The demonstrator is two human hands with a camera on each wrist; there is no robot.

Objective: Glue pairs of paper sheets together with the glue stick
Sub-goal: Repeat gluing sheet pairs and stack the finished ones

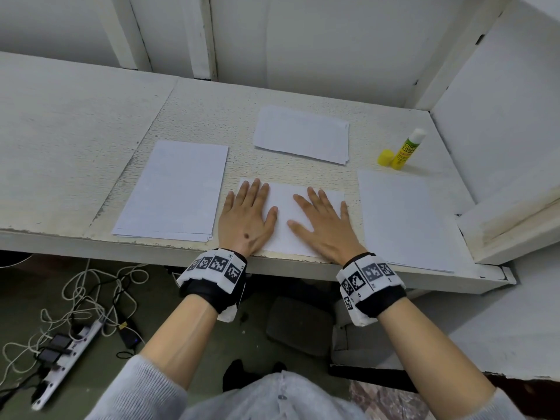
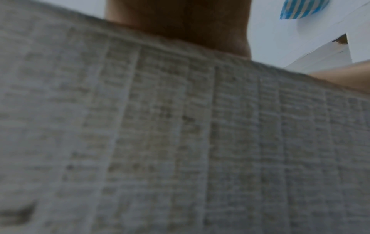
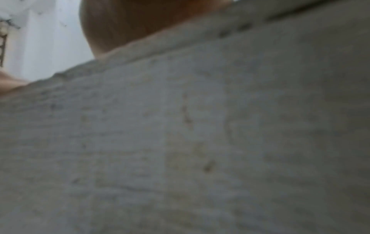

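Both hands lie flat, palms down, on a white paper sheet [image 1: 285, 219] at the near edge of the worn white desk [image 1: 75, 147]. The left hand [image 1: 245, 219] covers the sheet's left part and the right hand [image 1: 324, 225] its right part, fingers straight and spread, so each grip is wide and holds nothing, only pressing the paper. To the left of this sheet sits a stack of white paper [image 1: 172, 189], its near edges fanned slightly. To the right lies another stack of sheets [image 1: 403, 222] reaching the desk's near edge. Farther back, beyond the hands, rests a smaller stack [image 1: 301, 134] turned crosswise. The glue stick [image 1: 407, 148] stands upright and uncapped near the right wall, white glue exposed on top, with its yellow cap [image 1: 385, 157] just beside its base on the left. Both wrist views are blurred, showing mostly the desk's edge close up. On the floor below lie a power strip [image 1: 63, 356] and tangled cables [image 1: 91, 295].
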